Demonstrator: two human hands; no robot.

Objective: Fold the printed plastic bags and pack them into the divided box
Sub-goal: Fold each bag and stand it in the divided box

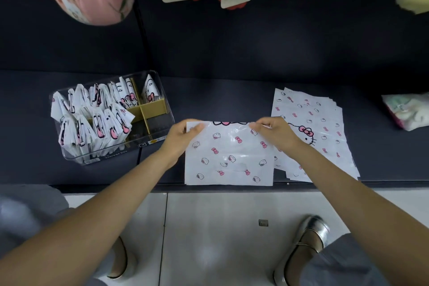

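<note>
Head view: left hand (180, 133) and right hand (275, 131) each pinch a top corner of the folded bag (228, 154) on the dark counter (232, 95), box (111, 116) of folded bags just left of the left fingers, flat stack (322, 123) under the right fingers.

Person, head-camera view: both forearms bare from elbow to wrist, no sleeves, watch or rings visible on the left hand (180, 136) or the right hand (277, 133). Grey fabric, trousers or skirt (cannot tell which), shows at either side of the white floor tiles (209, 227). On those tiles, glossy silver flat shoes: right shoe (301, 251) with thin instep strap, left shoe (120, 260) mostly hidden behind the forearm.
</note>
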